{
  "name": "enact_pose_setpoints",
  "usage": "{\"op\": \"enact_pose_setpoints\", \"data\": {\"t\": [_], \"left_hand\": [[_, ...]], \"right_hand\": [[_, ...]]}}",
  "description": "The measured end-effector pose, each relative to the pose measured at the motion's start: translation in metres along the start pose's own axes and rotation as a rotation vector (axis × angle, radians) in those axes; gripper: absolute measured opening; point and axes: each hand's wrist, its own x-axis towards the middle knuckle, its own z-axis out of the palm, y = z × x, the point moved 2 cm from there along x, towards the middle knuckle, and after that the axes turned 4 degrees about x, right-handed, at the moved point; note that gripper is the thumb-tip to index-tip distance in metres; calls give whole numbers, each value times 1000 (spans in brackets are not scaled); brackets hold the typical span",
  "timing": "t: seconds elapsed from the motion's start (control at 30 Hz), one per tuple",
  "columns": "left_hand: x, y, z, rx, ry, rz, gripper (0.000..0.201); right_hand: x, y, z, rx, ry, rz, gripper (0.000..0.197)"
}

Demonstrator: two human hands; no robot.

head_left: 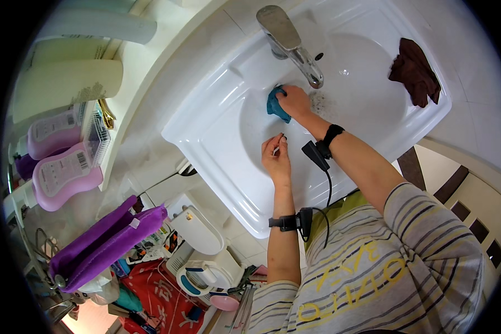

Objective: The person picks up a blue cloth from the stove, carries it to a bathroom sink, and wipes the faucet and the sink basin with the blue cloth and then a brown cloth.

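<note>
Nearest the camera, the person's striped sleeves and two bare forearms reach up over a white washbasin (206,119), each wrist wearing a black band with a small black unit and a cable.

The left hand (276,157) hovers above the near slope of the basin, fingers curled inward, with thumb and forefinger pinched together on something tiny and dark; it is too small to tell what it is.

Just beyond it, the right hand (295,102) presses down on a teal cloth (275,103), fingers bent and closed over its right side. The cloth is small, bunched and crumpled, a deep blue-green, and lies on the basin's inner wall directly below the spout of the chrome tap (293,45). Only its left part shows past the fingers. To the right of the hand, a patch of dark specks marks the white bowl beside the drain.

Farther along the rim, at the right, a dark brown rag (414,72) lies crumpled, well apart from the hands.

The basin is glossy white, set against pale tile. To the left, a shelf holds pink bottles (64,172) and pale cream containers (67,83). Lower left, a purple folded cloth (103,242) hangs over a rack, with a white appliance (203,250) and a red patterned fabric (156,295) on the floor below.
</note>
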Motion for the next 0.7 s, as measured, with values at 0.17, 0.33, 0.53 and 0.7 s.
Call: {"op": "enact_pose_setpoints", "data": {"t": [0.17, 0.33, 0.53, 0.7], "left_hand": [[-3, -4, 1, 4, 10, 8, 19], [-2, -6, 3, -54, 8, -17, 20], [-1, -9, 5, -123, 16, -39, 20], [8, 2, 7, -233, -2, -185, 21]], "right_hand": [[4, 2, -5, 45, -53, 85, 28], [-4, -6, -4, 28, 37, 26, 27], [1, 0, 3, -19, -18, 67, 25], [3, 18, -6, 79, -19, 45, 29]]}}
